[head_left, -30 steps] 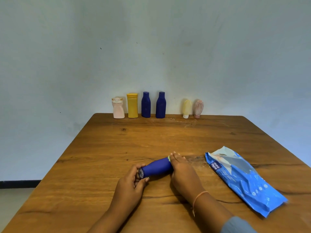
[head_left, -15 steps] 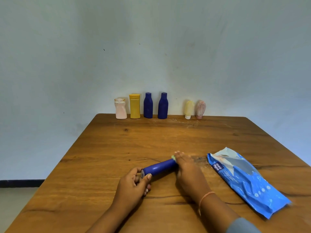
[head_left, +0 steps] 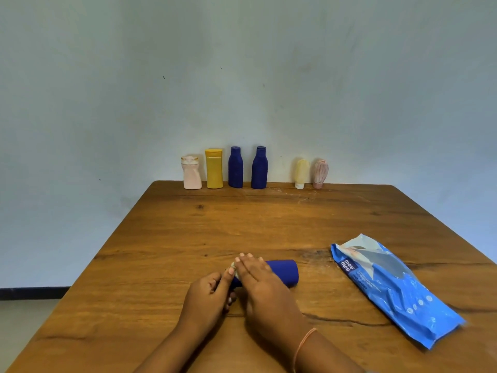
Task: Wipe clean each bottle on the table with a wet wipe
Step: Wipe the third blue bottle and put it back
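Note:
A dark blue bottle (head_left: 285,273) lies on its side on the wooden table (head_left: 269,224), base pointing right. My left hand (head_left: 209,294) pinches its neck end. My right hand (head_left: 258,281) lies flat over the bottle's left part, pressing a pale wet wipe (head_left: 233,265) whose edge peeks out under the fingertips. Most of the wipe is hidden. Along the far edge stand a pink bottle (head_left: 191,172), a yellow bottle (head_left: 214,168), two dark blue bottles (head_left: 235,167) (head_left: 259,168), a cream tube (head_left: 301,173) and a pink ribbed tube (head_left: 320,173).
A blue wet-wipe pack (head_left: 390,286) lies to the right of my hands, running diagonally toward the near right table edge. A pale wall rises right behind the row of bottles. Floor shows past the table's left edge.
My right hand slid left along the bottle, from its base end toward the neck, uncovering the base. The left hand stays at the neck.

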{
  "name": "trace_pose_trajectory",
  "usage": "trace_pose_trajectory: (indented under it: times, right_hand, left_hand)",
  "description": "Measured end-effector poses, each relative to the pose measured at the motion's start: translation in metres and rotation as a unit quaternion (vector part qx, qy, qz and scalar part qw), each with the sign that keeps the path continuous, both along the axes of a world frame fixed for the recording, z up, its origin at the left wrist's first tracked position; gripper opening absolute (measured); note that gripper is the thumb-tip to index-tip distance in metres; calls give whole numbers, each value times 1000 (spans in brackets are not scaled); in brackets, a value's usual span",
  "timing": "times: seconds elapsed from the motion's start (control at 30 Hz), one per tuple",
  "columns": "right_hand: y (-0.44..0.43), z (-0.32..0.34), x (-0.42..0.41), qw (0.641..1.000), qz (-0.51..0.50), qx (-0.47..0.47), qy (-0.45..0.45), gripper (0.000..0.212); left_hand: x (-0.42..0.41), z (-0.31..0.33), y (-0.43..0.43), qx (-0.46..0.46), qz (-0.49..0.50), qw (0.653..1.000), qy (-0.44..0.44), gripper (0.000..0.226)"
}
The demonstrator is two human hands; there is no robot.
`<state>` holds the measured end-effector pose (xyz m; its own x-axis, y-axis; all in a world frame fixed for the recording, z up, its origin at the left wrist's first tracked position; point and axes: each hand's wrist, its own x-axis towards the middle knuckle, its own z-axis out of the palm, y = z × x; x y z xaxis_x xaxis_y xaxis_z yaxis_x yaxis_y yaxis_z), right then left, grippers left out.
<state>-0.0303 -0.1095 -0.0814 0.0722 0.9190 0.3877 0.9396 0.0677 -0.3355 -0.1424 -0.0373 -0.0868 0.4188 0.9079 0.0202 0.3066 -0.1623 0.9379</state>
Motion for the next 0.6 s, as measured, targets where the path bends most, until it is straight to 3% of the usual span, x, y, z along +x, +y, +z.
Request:
trace_pose_trajectory:
  times: [0.1,0.2,0.37,0.6]
  right_hand:
    - [-4,-9,30,999,-49,17,5,56]
    - [-4,-11,46,996,-82,-28,23,57]
    - [4,-6,43,994,-100,-29,11,59]
    - [3,-17,-13,998,-1,-38,-43,57]
  left_hand:
    - [1,0,-1,40,10,999,23,25]
    - [3,1,-2,30,5,1000,-2,6]
    - [-1,4,-3,-1,-43,999,2,38]
    - [-2,-2,-2,65,-40,997,-10,35]
